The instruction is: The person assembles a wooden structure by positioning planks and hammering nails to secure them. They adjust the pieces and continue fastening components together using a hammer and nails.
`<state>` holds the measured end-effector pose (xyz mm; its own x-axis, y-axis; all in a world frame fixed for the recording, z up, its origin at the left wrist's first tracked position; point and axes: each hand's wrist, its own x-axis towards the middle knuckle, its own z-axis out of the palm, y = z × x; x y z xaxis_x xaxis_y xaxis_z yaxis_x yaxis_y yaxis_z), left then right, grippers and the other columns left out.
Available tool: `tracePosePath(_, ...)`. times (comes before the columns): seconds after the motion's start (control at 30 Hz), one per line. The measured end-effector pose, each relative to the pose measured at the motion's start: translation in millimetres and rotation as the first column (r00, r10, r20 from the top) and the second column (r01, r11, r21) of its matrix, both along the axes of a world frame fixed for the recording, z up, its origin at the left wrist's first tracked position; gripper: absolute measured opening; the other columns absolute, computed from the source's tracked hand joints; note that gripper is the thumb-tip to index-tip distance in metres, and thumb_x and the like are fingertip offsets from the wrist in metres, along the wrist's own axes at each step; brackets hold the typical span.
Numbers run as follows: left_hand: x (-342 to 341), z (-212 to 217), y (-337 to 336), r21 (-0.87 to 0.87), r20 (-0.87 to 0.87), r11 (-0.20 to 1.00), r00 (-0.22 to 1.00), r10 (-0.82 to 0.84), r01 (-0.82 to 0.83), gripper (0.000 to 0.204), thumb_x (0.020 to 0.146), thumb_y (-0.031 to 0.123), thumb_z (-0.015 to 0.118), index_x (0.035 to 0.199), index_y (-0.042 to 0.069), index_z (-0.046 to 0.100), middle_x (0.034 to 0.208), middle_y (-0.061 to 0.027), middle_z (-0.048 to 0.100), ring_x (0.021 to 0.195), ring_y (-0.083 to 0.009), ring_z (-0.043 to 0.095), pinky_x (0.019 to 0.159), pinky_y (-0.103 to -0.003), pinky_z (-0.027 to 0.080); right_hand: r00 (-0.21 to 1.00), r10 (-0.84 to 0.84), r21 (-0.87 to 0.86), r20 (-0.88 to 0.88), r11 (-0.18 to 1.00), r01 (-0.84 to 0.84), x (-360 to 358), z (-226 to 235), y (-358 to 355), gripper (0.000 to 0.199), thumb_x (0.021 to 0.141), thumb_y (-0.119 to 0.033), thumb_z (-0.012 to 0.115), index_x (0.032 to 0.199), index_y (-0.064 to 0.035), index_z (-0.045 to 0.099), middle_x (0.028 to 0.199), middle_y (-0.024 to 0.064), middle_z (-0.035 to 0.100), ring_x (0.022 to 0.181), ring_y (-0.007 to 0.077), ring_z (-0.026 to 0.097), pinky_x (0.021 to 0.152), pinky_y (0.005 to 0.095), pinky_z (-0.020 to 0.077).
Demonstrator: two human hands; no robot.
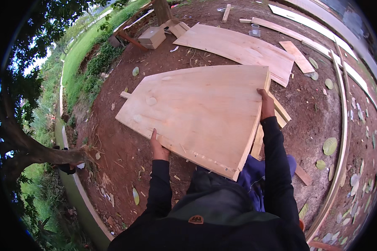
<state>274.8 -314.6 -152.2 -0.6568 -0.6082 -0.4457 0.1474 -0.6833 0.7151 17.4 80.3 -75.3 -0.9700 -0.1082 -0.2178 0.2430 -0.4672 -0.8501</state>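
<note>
A large pale plywood panel (197,108) with thick edges lies tilted in front of my body, wider on the right than its far left end. My left hand (160,148) grips its near edge, thumb on top and fingers hidden beneath. At the right edge, my right hand (267,105) is closed round the upper corner area, its fingertips on the top face. Lengths of timber (280,109) show under and beside the panel's right edge. A short wood end (125,95) pokes out past its left side. Dark blue cloth (255,167) lies beneath the near right corner.
Another plywood sheet (234,44) lies on the brown soil beyond. A cardboard box (152,37) stands near a tree trunk (161,10). Long wooden strips (343,125) run along the right, with a clear plastic cup (254,29) near others. A leaning tree (42,152) is at left.
</note>
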Motion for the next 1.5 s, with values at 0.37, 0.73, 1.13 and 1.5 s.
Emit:
tracePosePath(0.37,-5,18,28,-0.033,-0.298,0.998,0.954,0.041,-0.053,0.06,0.105,0.047,0.046,0.147,0.004,0.05,0.142,-0.0149,0.06,0.125,-0.0327,0.061,0.107,-0.048,0.05,0.882,0.099,0.306,-0.461,0.951,0.053,12,191,-53,0.056,0.083,-0.034,0.077,0.103,0.0153,0.058,0.088,0.0139,0.065,0.078,0.02,0.065,0.069,0.0322,0.0534)
tracePosePath(0.73,-121,51,108,0.036,-0.464,0.996,0.884,-0.06,0.086,0.074,0.1,0.065,0.046,0.15,0.01,0.046,0.149,-0.0097,0.05,0.133,-0.028,0.051,0.109,-0.045,0.045,0.536,0.21,0.386,-0.817,0.891,0.24,85,320,-9,0.06,0.092,-0.033,0.067,0.134,0.0083,0.052,0.114,0.0165,0.066,0.099,0.0199,0.067,0.09,0.0318,0.0523)
tracePosePath(1.13,-275,-14,214,0.379,-0.533,0.812,0.822,-0.201,0.444,0.083,0.096,0.073,0.047,0.152,0.012,0.042,0.153,-0.0104,0.045,0.141,-0.0286,0.043,0.117,-0.053,0.036,0.375,0.42,0.561,-0.827,0.567,0.603,67,268,56,0.078,0.076,-0.038,0.08,0.134,0.0063,0.052,0.118,0.0215,0.061,0.111,0.0312,0.062,0.095,0.0401,0.0495)
tracePosePath(1.5,-292,-92,202,0.454,-0.083,0.752,0.863,-0.498,0.478,0.076,0.104,0.054,0.053,0.162,0.019,0.019,0.169,-0.0167,0.017,0.155,-0.0385,0.019,0.124,-0.064,0.017,0.76,0.042,0.636,-0.649,0.579,0.511,111,89,153,0.083,0.084,-0.044,0.081,0.142,0.0037,0.044,0.123,0.0209,0.062,0.114,0.0312,0.064,0.097,0.0443,0.0522)
